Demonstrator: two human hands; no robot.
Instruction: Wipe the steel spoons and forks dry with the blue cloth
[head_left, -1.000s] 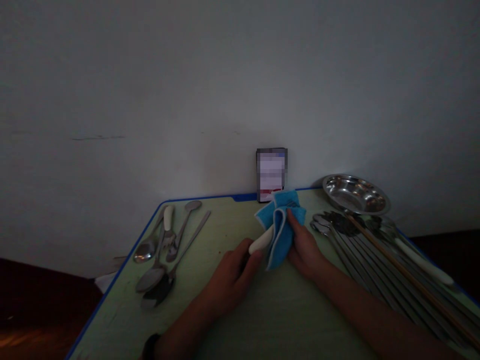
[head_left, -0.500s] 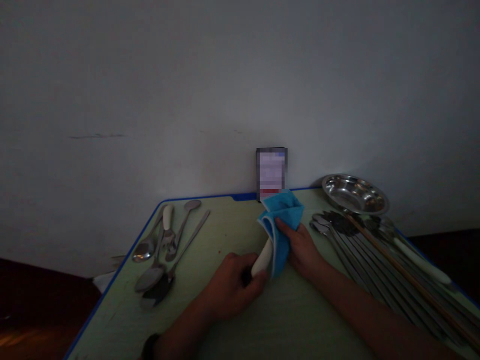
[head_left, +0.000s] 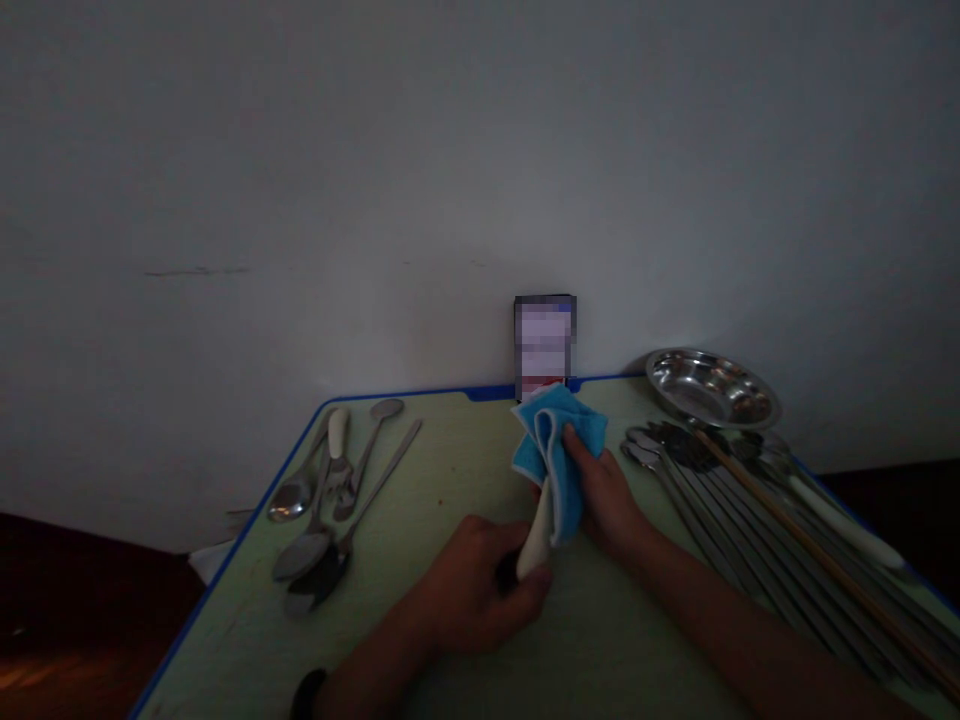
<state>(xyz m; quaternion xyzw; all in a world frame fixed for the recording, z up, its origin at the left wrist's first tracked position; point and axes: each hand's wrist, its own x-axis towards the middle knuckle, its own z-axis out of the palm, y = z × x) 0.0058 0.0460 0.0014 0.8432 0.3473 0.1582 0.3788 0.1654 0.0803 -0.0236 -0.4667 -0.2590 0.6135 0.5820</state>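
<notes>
My left hand (head_left: 491,580) is closed round the lower end of a white-handled utensil (head_left: 537,535), which tilts up and to the right. A blue cloth (head_left: 566,440) with pale edges is folded about the utensil's upper end, so its head is hidden and I cannot tell its kind. My right hand (head_left: 604,495) grips that cloth from the right side, thumb pressed on top. Both hands are above the middle of the table.
Several spoons (head_left: 304,555) and a white-handled fork (head_left: 339,460) lie on the table's left. On the right are a steel bowl (head_left: 712,390), long-handled cutlery (head_left: 720,520), a wooden stick (head_left: 795,520) and another white handle (head_left: 844,520). A phone (head_left: 544,345) leans against the wall.
My left hand and the utensil's handle have shifted slightly right and down, the handle now more upright. The blue cloth has changed its folds in my right hand.
</notes>
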